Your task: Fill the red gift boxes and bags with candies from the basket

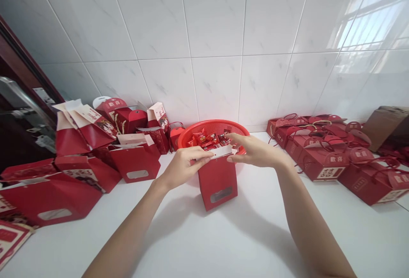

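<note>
Between hands (pixel 212 155), apparently: red box (pixel 219 180), upright.

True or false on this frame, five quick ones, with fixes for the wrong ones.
1. The left hand pinches the middle box at its top. True.
2. The basket is empty. False: it holds small wrapped pieces.
3. The basket is between the middle box and the tiled wall. True.
4. The middle box's window is beside the fingers. False: it is near the end away from them.
5. Other red boxes are only at the right. False: they are at left and right.
</note>
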Demonstrator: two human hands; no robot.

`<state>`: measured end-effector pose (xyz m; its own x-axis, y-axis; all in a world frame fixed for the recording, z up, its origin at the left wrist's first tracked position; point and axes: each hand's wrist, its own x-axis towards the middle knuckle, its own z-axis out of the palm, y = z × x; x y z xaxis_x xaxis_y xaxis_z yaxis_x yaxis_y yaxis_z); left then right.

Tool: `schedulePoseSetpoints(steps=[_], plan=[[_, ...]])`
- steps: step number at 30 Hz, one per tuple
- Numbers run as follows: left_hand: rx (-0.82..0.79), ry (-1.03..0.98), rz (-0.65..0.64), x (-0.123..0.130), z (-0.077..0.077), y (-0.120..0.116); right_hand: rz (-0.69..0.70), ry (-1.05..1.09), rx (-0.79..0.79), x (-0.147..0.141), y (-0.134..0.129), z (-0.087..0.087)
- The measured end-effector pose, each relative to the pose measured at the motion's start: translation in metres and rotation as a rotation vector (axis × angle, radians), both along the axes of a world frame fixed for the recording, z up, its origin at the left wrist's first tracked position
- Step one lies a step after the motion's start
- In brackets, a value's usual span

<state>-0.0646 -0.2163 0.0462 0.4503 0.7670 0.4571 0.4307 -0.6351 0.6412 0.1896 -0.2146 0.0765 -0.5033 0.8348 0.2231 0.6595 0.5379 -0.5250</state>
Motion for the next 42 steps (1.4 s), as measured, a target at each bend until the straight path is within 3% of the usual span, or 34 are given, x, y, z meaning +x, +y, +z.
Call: schedulePoseSetpoints(steps=[3, 7, 11, 14, 17, 24, 30, 35, 42], plan=[[0.083, -0.115, 0.081, -0.002, 0.005, -0.003, 0.068, 0.057, -0.026, -0.001, 0.002, 0.0], [0.054, -0.291, 0.206, -0.005, 0.007, -0.003, 0.226, 0.279, -0.101, -0.005, 0.0, 0.002], [-0.067, -0.429, 0.116, -0.006, 0.01, -0.002, 0.339, 0.429, -0.186, -0.009, -0.001, 0.004], [-0.175, -0.452, 0.01, -0.007, 0.014, -0.003, 0.335, 0.489, -0.189, -0.009, -0.002, 0.005], [-0.222, -0.42, -0.006, -0.006, 0.014, -0.004, 0.311, 0.535, -0.187, -0.009, -0.002, 0.007], [-0.025, -0.371, 0.106, -0.002, 0.006, -0.006, 0.285, 0.53, -0.196, -0.008, -0.002, 0.007], [0.149, -0.4, 0.116, 0.001, 0.002, -0.005, 0.194, 0.497, -0.068, -0.008, -0.001, 0.007], [0.121, -0.379, 0.144, 0.002, 0.001, -0.007, 0.169, 0.473, -0.109, -0.008, 0.002, 0.005], [0.027, -0.374, 0.085, 0.005, -0.001, -0.008, 0.177, 0.471, -0.071, -0.001, 0.001, 0.006]])
